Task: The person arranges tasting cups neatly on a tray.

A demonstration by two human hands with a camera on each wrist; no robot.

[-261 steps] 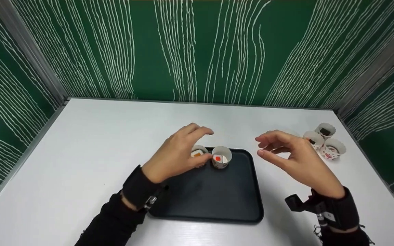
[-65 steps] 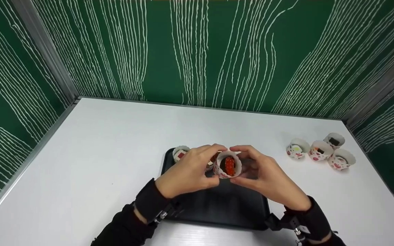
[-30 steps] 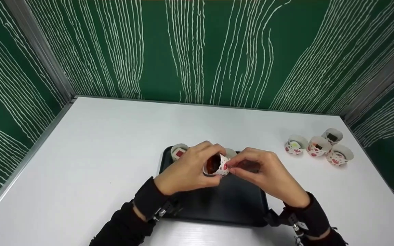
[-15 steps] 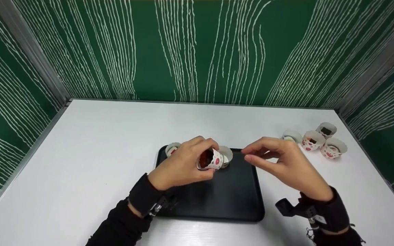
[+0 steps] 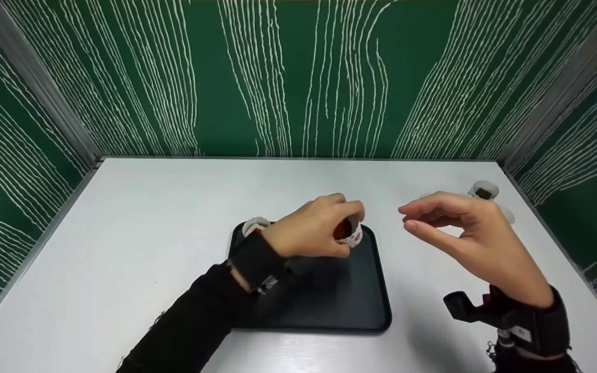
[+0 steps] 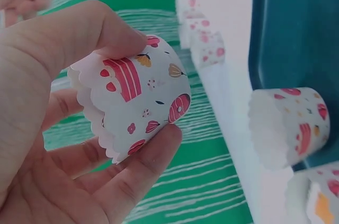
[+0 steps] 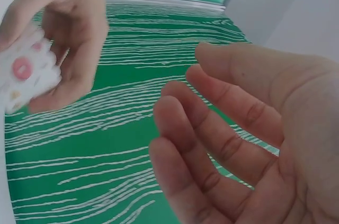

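Observation:
My left hand (image 5: 319,225) grips a white paper baking cup (image 5: 355,238) by its side, over the back right part of a black tray (image 5: 324,324). Something dark and red (image 5: 342,230) shows inside. Strawberries and cake slices are printed on the held cup (image 6: 143,97), and its scalloped rim faces the palm. On the tray stands another paper cup (image 5: 255,226) at the back left; in the left wrist view a printed cup (image 6: 294,123) and part of one with an orange-topped piece (image 6: 322,208) appear. To the right, my right hand (image 5: 464,228) hovers with loosely curved fingers, holding nothing.
Behind my right hand, at the back right of the white table (image 5: 174,207), several more paper cups stand partly hidden; one (image 5: 484,190) contains a dark piece. Green walls (image 5: 329,77) with white lines enclose the table's back and sides.
Both hands were on the red-filled cup 2.2 seconds ago. My right hand has let go and moved right, while my left has carried the cup right, over the tray's back part.

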